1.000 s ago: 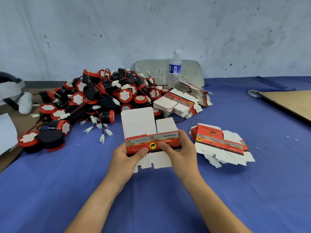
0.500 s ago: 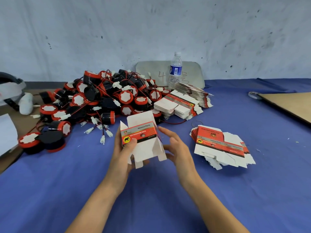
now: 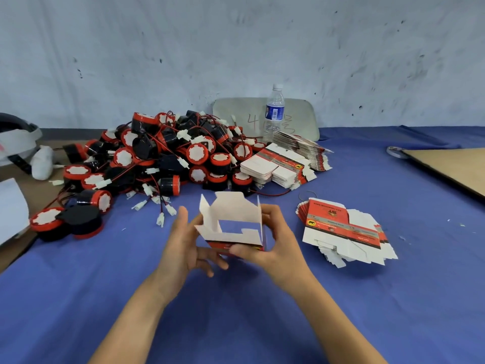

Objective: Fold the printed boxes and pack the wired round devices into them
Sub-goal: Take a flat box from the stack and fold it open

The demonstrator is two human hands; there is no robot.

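Note:
A half-formed printed box (image 3: 232, 223), white inside with a red band along its near edge, stands open-ended between my hands above the blue cloth. My left hand (image 3: 185, 244) holds its left side with the fingers curled under it. My right hand (image 3: 271, 241) grips the right side, thumb across the red front. A big heap of black and red round devices (image 3: 162, 158) with red wires and white plugs lies behind to the left. A fanned stack of flat printed boxes (image 3: 346, 229) lies to the right. More flat boxes (image 3: 280, 164) are stacked behind.
A water bottle (image 3: 274, 111) stands before a grey board (image 3: 299, 114) at the wall. A brown cardboard sheet (image 3: 451, 166) lies far right. A white headset (image 3: 15, 145) and white paper (image 3: 10, 208) sit at the left edge. Blue cloth (image 3: 236, 311) covers the table.
The flat box blank has been opened into a tube and turned so that its open end faces up. My right hand has come back onto the box after letting go.

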